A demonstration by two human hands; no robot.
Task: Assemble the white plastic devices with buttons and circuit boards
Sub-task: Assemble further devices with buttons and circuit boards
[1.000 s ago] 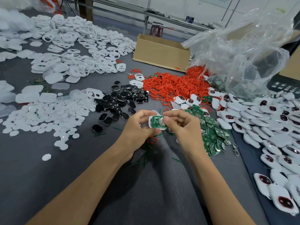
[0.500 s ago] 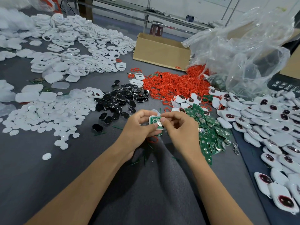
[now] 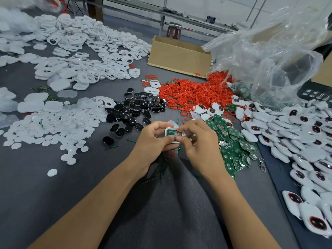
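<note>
Both hands meet at the table's middle around one white plastic device shell [image 3: 170, 132] with a green circuit board and a silver coin cell seated in it. My left hand [image 3: 152, 141] grips the shell from the left, thumb along its near edge. My right hand [image 3: 195, 141] pinches the right end, its thumb pressing at the coin cell. A heap of green circuit boards [image 3: 231, 146] lies just right of my hands. Black buttons [image 3: 136, 110] are piled beyond my left hand.
Red rings [image 3: 190, 94] spread behind the hands. Finished white devices [image 3: 296, 137] cover the right side. White shells [image 3: 80, 51] and white discs [image 3: 45, 126] fill the left. A cardboard box [image 3: 179, 56] and a clear plastic bag [image 3: 269, 60] stand at the back.
My hands have stayed in place. My right thumb and fingers shifted slightly over the coin cell end of the board, and the shell tilted a little.
</note>
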